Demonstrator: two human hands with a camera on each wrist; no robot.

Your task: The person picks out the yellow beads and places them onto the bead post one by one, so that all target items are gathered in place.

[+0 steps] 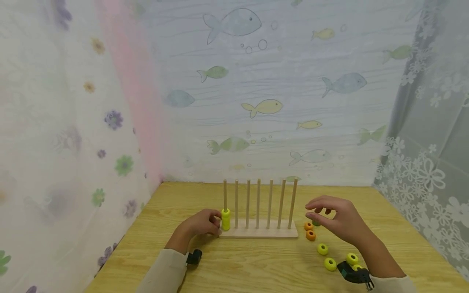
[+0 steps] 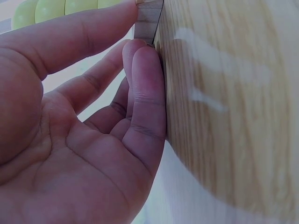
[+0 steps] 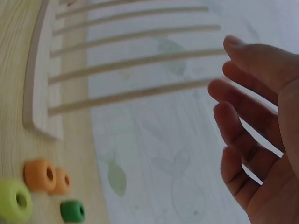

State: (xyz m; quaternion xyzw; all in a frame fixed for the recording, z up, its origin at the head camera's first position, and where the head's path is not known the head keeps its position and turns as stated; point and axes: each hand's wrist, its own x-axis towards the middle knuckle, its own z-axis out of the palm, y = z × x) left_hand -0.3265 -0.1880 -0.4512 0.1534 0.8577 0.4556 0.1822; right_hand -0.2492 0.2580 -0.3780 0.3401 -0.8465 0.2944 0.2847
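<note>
A wooden rack [image 1: 258,233] with seven upright pegs stands on the table [image 1: 256,270]. Yellow-green beads [image 1: 225,219] are stacked on its leftmost peg. My left hand [image 1: 215,226] rests against the rack's left end; in the left wrist view its straight fingers [image 2: 145,70] press the end of the base [image 2: 150,18], thumb reaching toward the beads [image 2: 65,7]. My right hand [image 1: 317,211] hovers open and empty just right of the rack, above two orange beads [image 1: 310,235] and a green bead [image 1: 316,223]. The right wrist view shows its spread fingers [image 3: 243,98], the pegs [image 3: 131,60] and those beads [image 3: 39,175].
Three loose yellow beads [image 1: 322,248] lie on the table near my right wrist. Fish-print cloth walls close the back, and flowered curtains hang at both sides. Black wrist cameras [image 1: 194,256] sit at each sleeve.
</note>
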